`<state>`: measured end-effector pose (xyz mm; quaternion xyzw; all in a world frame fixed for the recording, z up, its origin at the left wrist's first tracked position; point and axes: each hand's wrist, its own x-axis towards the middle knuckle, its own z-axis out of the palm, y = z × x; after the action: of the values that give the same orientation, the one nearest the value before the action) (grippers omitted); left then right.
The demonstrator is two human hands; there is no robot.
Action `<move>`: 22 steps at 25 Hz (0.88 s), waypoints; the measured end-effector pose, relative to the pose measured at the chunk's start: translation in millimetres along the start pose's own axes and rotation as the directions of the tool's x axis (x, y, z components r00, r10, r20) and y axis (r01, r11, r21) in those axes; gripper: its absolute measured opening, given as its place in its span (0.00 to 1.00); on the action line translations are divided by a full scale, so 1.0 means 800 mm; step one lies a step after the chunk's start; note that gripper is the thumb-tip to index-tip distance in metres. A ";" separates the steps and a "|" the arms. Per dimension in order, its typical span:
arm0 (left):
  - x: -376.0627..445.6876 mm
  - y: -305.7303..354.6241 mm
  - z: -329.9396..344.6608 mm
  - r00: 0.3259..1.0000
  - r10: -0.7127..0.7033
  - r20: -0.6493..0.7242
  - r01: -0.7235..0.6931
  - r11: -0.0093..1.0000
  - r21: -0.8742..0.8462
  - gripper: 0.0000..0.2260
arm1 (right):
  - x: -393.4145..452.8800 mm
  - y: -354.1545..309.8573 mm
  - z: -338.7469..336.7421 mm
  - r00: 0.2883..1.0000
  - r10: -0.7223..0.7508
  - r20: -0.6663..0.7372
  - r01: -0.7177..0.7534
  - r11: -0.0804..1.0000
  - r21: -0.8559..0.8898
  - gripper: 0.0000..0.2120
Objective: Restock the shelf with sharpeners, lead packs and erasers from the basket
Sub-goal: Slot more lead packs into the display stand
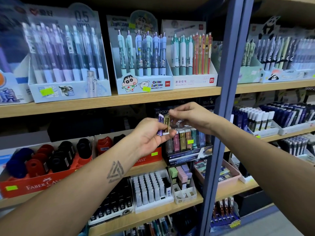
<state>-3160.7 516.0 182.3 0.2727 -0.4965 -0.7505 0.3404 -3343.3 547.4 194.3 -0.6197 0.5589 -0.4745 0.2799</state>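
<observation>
Two hands meet before the middle shelf. Left hand (150,133), palm up, grips two slim lead packs (164,124) (one purple, one gold) held upright between thumb and fingers. Right hand (190,116), fingers curled, pinches the top end of the gold pack. Directly behind and below both hands stands the lead-pack display (186,142), a clear tiered rack filled with upright packs in pink, gold, copper, teal and blue. Left of it, red sharpener trays (42,183) hold blue, red and black sharpeners (56,159). One shelf lower, pastel erasers (181,172) sit in a white divided box. Pen boxes (143,53) line the shelf above.
</observation>
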 end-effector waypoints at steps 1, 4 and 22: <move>-0.001 0.000 0.002 1.000 0.000 0.010 0.000 1.000 0.000 0.08 | -0.002 -0.001 0.001 1.000 0.004 0.028 -0.005 0.999 0.035 0.10; -0.004 0.002 0.005 0.998 -0.008 0.056 0.010 0.999 -0.034 0.11 | -0.002 0.001 -0.001 1.000 0.023 -0.003 -0.023 0.986 0.166 0.06; 0.002 -0.001 -0.008 0.995 -0.043 -0.087 0.051 0.994 0.095 0.09 | 0.004 0.017 -0.021 0.985 0.035 -0.167 -0.073 0.970 -0.230 0.04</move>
<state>-3157.0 511.8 178.9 0.3323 -0.5110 -0.7209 0.3299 -3364.2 544.1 190.0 -0.5925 0.6488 -0.4459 0.1710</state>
